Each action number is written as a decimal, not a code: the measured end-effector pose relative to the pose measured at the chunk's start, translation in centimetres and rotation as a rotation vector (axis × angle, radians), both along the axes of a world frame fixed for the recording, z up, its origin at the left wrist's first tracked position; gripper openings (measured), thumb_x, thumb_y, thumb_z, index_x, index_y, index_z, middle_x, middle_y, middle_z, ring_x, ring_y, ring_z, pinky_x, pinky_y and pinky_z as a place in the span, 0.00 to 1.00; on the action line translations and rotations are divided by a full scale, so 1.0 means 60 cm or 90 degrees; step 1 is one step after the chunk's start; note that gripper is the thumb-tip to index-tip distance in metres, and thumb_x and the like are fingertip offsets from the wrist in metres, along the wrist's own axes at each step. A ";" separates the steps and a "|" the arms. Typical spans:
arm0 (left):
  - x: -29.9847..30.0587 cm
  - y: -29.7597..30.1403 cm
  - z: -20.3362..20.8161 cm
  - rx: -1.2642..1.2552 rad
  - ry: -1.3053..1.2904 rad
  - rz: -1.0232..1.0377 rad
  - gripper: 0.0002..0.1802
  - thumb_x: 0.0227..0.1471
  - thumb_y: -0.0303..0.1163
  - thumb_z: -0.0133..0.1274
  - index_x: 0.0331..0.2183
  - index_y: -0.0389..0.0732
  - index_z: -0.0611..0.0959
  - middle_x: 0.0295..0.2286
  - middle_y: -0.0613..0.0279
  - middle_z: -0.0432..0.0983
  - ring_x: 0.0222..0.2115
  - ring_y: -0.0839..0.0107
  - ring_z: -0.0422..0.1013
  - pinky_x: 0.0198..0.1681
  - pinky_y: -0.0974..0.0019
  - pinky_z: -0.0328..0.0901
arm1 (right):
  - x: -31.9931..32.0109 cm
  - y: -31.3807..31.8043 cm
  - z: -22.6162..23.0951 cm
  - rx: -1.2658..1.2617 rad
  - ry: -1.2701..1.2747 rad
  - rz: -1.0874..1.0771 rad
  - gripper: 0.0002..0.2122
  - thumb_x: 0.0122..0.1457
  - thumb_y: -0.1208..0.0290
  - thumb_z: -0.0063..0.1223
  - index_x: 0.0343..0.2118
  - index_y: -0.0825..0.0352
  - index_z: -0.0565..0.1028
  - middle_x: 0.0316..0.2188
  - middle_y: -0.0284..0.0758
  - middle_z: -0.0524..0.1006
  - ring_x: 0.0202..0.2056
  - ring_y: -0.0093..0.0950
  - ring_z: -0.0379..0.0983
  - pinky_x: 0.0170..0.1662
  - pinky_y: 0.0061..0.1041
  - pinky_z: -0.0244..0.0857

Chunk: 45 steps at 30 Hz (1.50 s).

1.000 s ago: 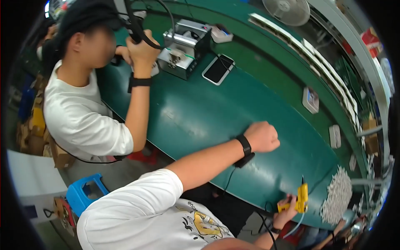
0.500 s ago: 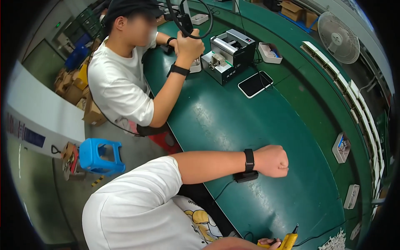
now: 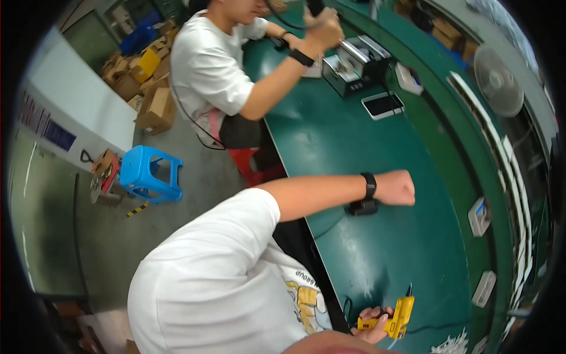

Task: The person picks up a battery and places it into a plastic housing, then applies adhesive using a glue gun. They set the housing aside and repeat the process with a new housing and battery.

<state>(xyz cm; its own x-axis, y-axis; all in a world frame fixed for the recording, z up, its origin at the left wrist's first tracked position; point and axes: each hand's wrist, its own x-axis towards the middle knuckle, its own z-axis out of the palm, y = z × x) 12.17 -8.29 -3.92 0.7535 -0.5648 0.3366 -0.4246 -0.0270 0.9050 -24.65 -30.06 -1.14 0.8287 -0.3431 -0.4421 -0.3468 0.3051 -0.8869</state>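
Observation:
My left arm reaches out over the green table (image 3: 354, 253). A black band with a small black box (image 3: 362, 206) sits around its wrist, and my left hand (image 3: 395, 187) is closed in a fist above the tabletop with nothing visible in it. Toward the lower edge, my right hand (image 3: 374, 325) wraps around the handle of a yellow glue gun (image 3: 403, 315). Its dark, thin nozzle points away toward the far side of the table. My forearm partly shows at the bottom edge.
A co-worker in a white shirt (image 3: 206, 71) sits farther along, hands raised around a dark handled tool. Near them are a black-and-silver machine (image 3: 359, 65) and a phone (image 3: 383, 105). Small trays (image 3: 479, 216) line the far side; white strands (image 3: 451, 343) lie near the glue gun. A blue stool (image 3: 150, 174) stands left.
The view has shifted, bringing my right hand and the glue gun more fully into sight. My left hand stays in a fist, and the co-worker's hands remain raised.

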 end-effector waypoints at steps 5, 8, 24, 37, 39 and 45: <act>0.021 0.001 -0.001 0.018 -0.019 0.037 0.21 0.49 0.29 0.54 0.15 0.35 0.61 0.13 0.60 0.49 0.16 0.71 0.45 0.20 0.56 0.46 | 0.012 -0.014 -0.040 -0.115 0.000 0.081 0.17 0.73 0.61 0.53 0.55 0.68 0.67 0.42 0.39 0.79 0.40 0.31 0.75 0.44 0.28 0.71; 0.024 0.005 -0.014 0.012 -0.038 0.057 0.20 0.49 0.30 0.53 0.14 0.34 0.63 0.13 0.57 0.51 0.15 0.69 0.46 0.20 0.55 0.47 | 0.033 0.026 -0.043 -0.172 -0.082 0.017 0.17 0.72 0.64 0.54 0.56 0.69 0.66 0.39 0.39 0.77 0.35 0.29 0.73 0.41 0.29 0.70; 0.297 0.007 0.042 0.403 -0.230 0.314 0.15 0.50 0.40 0.63 0.37 0.41 0.87 0.42 0.50 0.79 0.47 0.54 0.78 0.48 0.51 0.73 | 0.071 0.088 -0.051 -0.085 -0.256 -0.170 0.15 0.69 0.75 0.54 0.55 0.70 0.67 0.23 0.33 0.70 0.22 0.24 0.67 0.30 0.30 0.71; 0.563 0.063 0.050 0.649 -0.148 0.506 0.17 0.56 0.34 0.59 0.46 0.41 0.86 0.48 0.53 0.83 0.50 0.58 0.81 0.47 0.53 0.75 | 0.079 0.090 -0.051 -0.081 -0.261 -0.185 0.17 0.69 0.70 0.55 0.55 0.71 0.66 0.22 0.33 0.69 0.21 0.25 0.67 0.28 0.30 0.70; 0.574 0.064 0.038 0.612 -0.154 0.567 0.11 0.55 0.32 0.59 0.41 0.44 0.89 0.44 0.53 0.86 0.46 0.55 0.82 0.46 0.53 0.77 | 0.021 0.000 -0.119 -0.069 -0.192 -0.080 0.15 0.70 0.65 0.55 0.52 0.67 0.68 0.26 0.32 0.71 0.27 0.26 0.69 0.31 0.30 0.70; 0.402 0.047 0.105 0.444 -0.300 0.419 0.10 0.49 0.27 0.62 0.37 0.38 0.88 0.41 0.48 0.80 0.46 0.52 0.78 0.49 0.50 0.73 | 0.018 0.024 -0.074 -0.148 -0.018 -0.102 0.12 0.70 0.57 0.57 0.45 0.59 0.74 0.35 0.30 0.75 0.39 0.29 0.72 0.40 0.32 0.69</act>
